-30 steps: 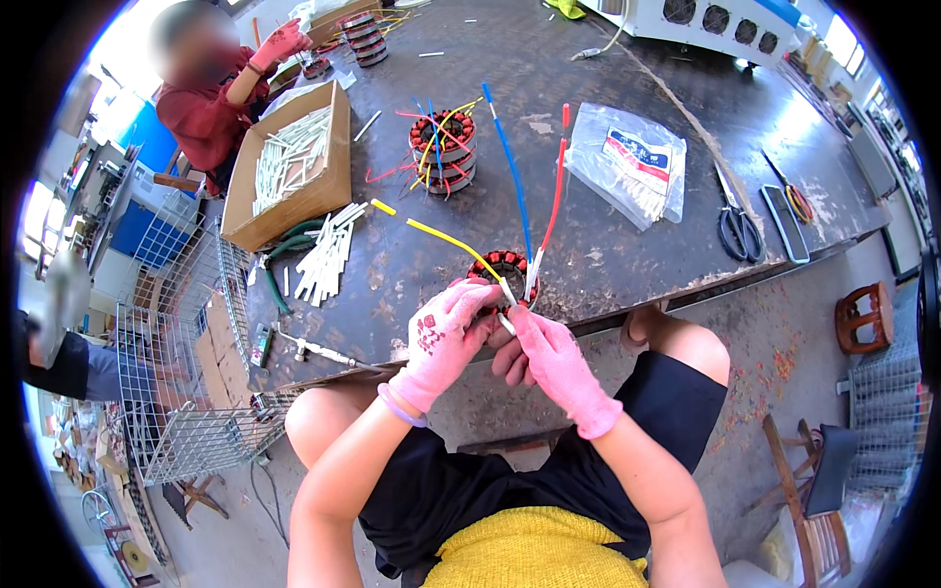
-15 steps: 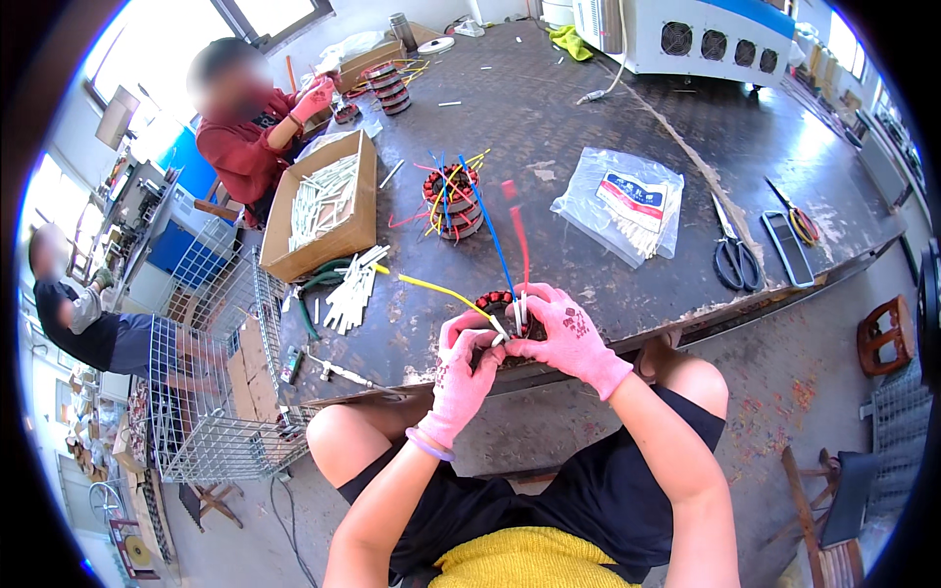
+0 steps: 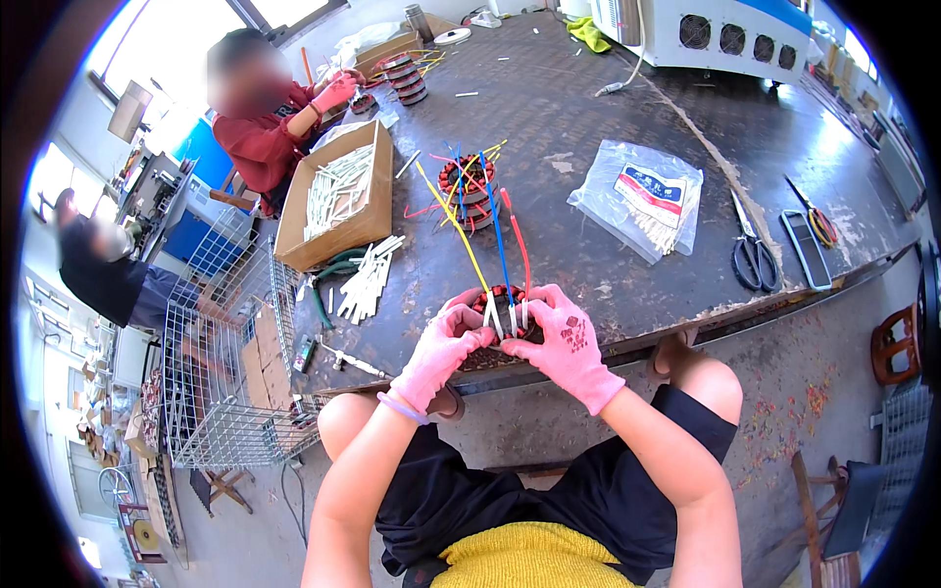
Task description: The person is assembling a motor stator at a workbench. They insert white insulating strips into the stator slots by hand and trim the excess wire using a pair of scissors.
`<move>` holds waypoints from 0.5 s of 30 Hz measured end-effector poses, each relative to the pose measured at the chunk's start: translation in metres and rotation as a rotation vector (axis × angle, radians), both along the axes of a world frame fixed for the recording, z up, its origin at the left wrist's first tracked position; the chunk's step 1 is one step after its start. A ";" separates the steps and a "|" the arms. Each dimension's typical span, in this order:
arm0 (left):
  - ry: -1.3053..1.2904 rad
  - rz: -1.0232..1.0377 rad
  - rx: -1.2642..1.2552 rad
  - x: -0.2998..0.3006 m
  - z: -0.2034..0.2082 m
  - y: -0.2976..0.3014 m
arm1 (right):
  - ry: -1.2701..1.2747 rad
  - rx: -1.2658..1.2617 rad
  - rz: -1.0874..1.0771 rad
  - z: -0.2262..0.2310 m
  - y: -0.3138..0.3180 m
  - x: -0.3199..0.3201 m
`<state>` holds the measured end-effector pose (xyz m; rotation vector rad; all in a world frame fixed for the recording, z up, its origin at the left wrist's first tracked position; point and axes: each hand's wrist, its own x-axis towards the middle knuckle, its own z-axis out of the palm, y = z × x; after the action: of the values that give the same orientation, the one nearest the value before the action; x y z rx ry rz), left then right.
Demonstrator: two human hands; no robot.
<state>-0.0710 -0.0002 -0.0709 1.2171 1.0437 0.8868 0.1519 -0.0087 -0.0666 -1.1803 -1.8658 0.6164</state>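
— At the near edge of the table [image 3: 642,289], what is being handled?
— A red-and-black coil core [image 3: 502,292] is positioned there, between the gloved left hand [image 3: 443,348] and the gloved right hand [image 3: 569,351]. A yellow wire [image 3: 456,227], a blue wire [image 3: 501,250] and a red wire [image 3: 521,245] are led upward from it, with white sleeves [image 3: 513,321] at their bases.
— In what state are the fingers?
— On both hands they are bent around the core's sides, thumbs brought to its near side. Whether a sleeve is pinched cannot be told.
— Which faults should be guarded against?
— A sleeve could be displaced if its wire is pulled. The core could be tipped off the near edge if support is lost on one side. The wires could be snagged on those of the stacked cores [image 3: 474,214] beyond.
— What is obscured?
— The core's lower part and most fingertips are covered by the hands. The upper wire ends are seen against the stack's wires and are hard to trace. The blue-and-white machine [image 3: 720,37], far right, is cut off.
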 end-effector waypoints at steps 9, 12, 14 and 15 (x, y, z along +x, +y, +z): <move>-0.167 -0.014 -0.050 0.001 -0.002 -0.003 | -0.036 0.037 0.110 0.004 0.013 -0.009; -0.139 -0.048 0.028 -0.001 0.000 -0.003 | -0.030 -0.033 0.123 -0.001 0.017 -0.010; -0.124 -0.057 0.044 -0.003 0.002 -0.003 | -0.027 -0.053 0.145 -0.002 0.017 -0.010; -0.125 -0.069 0.038 -0.006 0.000 -0.003 | -0.026 -0.063 0.156 -0.002 0.017 -0.010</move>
<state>-0.0766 -0.0027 -0.0708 1.2064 0.8841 0.9203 0.1419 0.0078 -0.0682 -1.0938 -1.9863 0.7537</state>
